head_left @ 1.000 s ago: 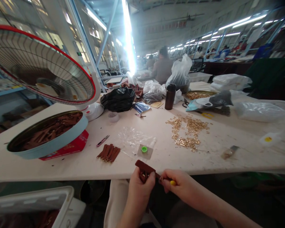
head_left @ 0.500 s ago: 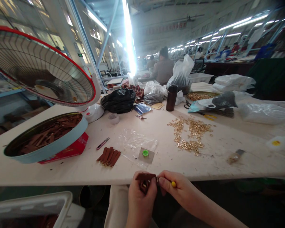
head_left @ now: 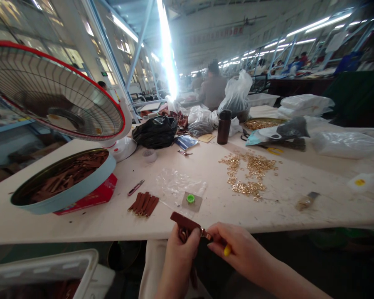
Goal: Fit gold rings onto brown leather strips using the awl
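Near the table's front edge, my left hand (head_left: pixel 182 247) is closed round brown leather pieces; a flat brown leather tab (head_left: pixel 184 221) sticks out above its fingers. A small metal ring (head_left: pixel 203 232) sits at the tab's right end. My right hand (head_left: pixel 229 243) is closed on a yellow-handled tool (head_left: pixel 227 250), its fingertips beside a short brown strap end (head_left: pixel 208 236). The tool's tip is hidden. Finished-looking brown strips (head_left: pixel 143 204) with gold rings lie in a row on the table (head_left: pixel 112 226). Many loose gold rings (head_left: pixel 251 166) are scattered to the right.
A fan (head_left: pixel 56 95) stands at the left behind a round tin (head_left: pixel 81 185) of brown strips. Pink snips (head_left: pixel 136 187), a green cap (head_left: pixel 190 199), a dark bottle (head_left: pixel 224 128) and a black bag (head_left: pixel 156 132) are on the table. A person (head_left: pixel 212 89) sits farther back.
The brown tab has risen and tilted in my left hand, with its ring end now showing. My right hand has shifted slightly right, and the yellow handle points lower.
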Tool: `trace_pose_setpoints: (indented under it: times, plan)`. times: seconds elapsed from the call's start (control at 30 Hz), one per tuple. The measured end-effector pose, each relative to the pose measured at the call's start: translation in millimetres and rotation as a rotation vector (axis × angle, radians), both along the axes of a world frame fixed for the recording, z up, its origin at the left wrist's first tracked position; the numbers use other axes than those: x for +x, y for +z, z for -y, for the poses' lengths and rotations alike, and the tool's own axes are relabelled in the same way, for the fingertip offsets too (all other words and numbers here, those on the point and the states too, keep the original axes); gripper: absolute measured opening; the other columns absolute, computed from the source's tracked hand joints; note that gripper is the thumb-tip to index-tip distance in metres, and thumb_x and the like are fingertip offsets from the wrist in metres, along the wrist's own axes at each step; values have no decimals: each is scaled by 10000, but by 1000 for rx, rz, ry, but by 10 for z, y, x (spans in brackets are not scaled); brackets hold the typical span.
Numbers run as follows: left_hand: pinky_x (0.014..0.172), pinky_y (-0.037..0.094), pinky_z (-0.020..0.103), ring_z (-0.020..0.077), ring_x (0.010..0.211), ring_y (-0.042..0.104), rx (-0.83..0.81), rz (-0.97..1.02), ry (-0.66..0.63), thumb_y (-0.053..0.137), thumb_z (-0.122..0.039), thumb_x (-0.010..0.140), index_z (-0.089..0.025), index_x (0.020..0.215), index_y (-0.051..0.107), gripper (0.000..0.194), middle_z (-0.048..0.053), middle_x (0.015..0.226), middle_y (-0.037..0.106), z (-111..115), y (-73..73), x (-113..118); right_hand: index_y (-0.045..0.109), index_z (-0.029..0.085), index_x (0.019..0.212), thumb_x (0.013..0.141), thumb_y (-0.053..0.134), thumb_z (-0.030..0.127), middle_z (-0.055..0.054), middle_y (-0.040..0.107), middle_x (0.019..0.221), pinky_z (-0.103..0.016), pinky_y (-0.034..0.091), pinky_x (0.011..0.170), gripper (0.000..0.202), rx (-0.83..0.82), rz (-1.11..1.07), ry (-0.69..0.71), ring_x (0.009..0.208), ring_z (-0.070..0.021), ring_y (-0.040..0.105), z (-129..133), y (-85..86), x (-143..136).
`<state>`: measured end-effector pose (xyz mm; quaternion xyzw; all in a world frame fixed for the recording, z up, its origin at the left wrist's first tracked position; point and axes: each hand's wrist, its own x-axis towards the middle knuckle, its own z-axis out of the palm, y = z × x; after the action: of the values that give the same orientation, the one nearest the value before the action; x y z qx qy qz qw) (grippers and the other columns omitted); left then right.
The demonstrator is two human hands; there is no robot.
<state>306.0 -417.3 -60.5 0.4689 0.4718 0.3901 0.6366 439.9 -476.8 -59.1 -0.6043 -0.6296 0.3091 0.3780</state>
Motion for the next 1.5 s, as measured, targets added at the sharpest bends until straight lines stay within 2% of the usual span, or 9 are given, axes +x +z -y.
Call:
trace_pose_setpoints:
  times: [0.07,0.13,0.27,0.43,0.87,1.03,1.17,1.33,1.5]
  plan:
    - [366,241,159,39,358,339,-87,43,-49,627,-226,636,-166,696,530,128,-100,471,443,24,51,-1,547,181,873,737,576,167,-4,577,727,-238,359,582,140,34,0,-6,639,-152,502,32,1,30]
    - [398,305,164,58,405,420,-73,42,-54,631,-217,627,-161,726,554,138,-75,509,504,60,71,3,529,184,909,764,571,228,6,550,719,-222,351,541,157,25,-113,-1,609,-138,476,46,-25,27]
    - [533,429,212,129,567,559,151,-88,7,643,-211,607,-162,694,582,117,-11,598,607,124,7,1,498,182,816,824,478,258,35,480,643,-204,334,500,79,4,-374,-7,563,-113,431,26,-100,-62]
    - [538,442,232,141,568,563,388,-249,-95,563,-248,726,-164,726,576,84,17,647,619,181,-44,-30,482,184,764,774,471,205,47,455,621,-203,335,506,26,-7,-462,-81,560,-110,416,3,-114,-161]
    - [500,410,238,145,519,533,285,-275,-18,594,-238,693,-165,668,573,80,2,555,588,149,-46,0,484,180,814,847,446,275,21,515,651,-226,392,555,107,14,-500,-54,600,-127,484,4,-164,-167]
    - [417,315,181,71,422,414,-7,-25,-50,611,-256,666,-163,720,539,130,-62,500,505,77,51,-17,466,198,1050,836,512,239,10,574,708,-218,391,534,223,74,-243,-9,586,-127,505,83,-158,-4]
    - [361,194,169,40,357,257,-159,65,-204,602,-280,659,-169,700,503,154,-111,413,369,23,46,-40,567,205,969,882,452,182,-43,612,794,-256,401,626,146,263,87,125,698,-163,549,74,-85,142]
    - [362,209,163,37,365,283,-165,39,-193,627,-256,620,-157,734,554,167,-101,440,390,-10,3,-11,619,188,944,921,417,247,-68,615,756,-280,386,596,212,333,303,179,671,-186,547,6,-79,184]
    - [472,373,181,100,524,498,-147,56,-183,635,-191,556,-154,721,616,171,-20,575,569,-18,37,51,630,204,919,920,419,246,-70,614,740,-282,383,582,215,379,300,156,650,-177,532,-4,-149,170]
